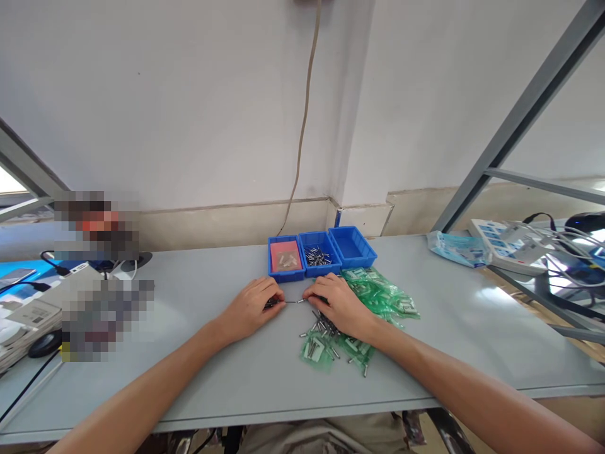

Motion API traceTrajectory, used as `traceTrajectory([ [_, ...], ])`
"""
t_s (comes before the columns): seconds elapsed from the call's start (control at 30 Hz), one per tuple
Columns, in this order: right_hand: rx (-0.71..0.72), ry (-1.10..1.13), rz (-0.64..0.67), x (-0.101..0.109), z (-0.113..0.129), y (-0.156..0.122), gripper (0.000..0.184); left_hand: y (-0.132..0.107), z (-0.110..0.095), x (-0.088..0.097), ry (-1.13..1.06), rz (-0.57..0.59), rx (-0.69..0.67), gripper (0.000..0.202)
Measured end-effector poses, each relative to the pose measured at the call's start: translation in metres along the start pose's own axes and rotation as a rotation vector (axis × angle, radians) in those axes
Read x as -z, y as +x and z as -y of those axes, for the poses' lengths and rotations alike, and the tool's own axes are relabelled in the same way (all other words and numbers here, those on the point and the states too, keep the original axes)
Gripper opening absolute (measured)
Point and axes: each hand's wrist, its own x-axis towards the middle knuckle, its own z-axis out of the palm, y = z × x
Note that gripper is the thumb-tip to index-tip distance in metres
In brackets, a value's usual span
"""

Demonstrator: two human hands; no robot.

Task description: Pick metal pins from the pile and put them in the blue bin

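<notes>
My left hand (253, 308) rests on the grey table (198, 372), fingers curled around a small dark tool or part whose thin metal tip points right. My right hand (336, 303) lies opposite, fingers pinched on a small metal pin (300, 301) between the two hands. Under and beside my right hand lies a heap of green plastic bags (382, 293) and loose metal pins (326, 328). Just beyond the hands stand three joined blue bins (352, 247): the left one holds a pink pad with pale parts, the middle one metal pins, the right one looks bare.
A cable (302, 126) hangs down the wall behind the bins. A white power strip (501, 243) with plugs and a blue packet (456, 248) lie at the right. Cables, a black mouse (45, 343) and papers sit at the left. A grey frame post (520, 120) rises on the right.
</notes>
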Motion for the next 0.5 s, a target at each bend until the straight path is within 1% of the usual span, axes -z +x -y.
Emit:
traceTrajectory([
  [0.17, -0.001, 0.005, 0.004, 0.0023, 0.0031, 0.0001, 0.024, 0.0003, -0.0002, 0.0001, 0.003, -0.007, 0.002, 0.014],
  [0.33, -0.009, 0.021, -0.011, 0.005, 0.0062, 0.0002, 0.024, -0.0001, 0.001, -0.0008, -0.011, -0.006, -0.002, 0.015],
  [0.5, -0.015, 0.018, -0.009, 0.003, 0.0043, 0.0007, 0.021, 0.0, 0.0008, -0.0007, -0.014, -0.018, -0.012, 0.015],
])
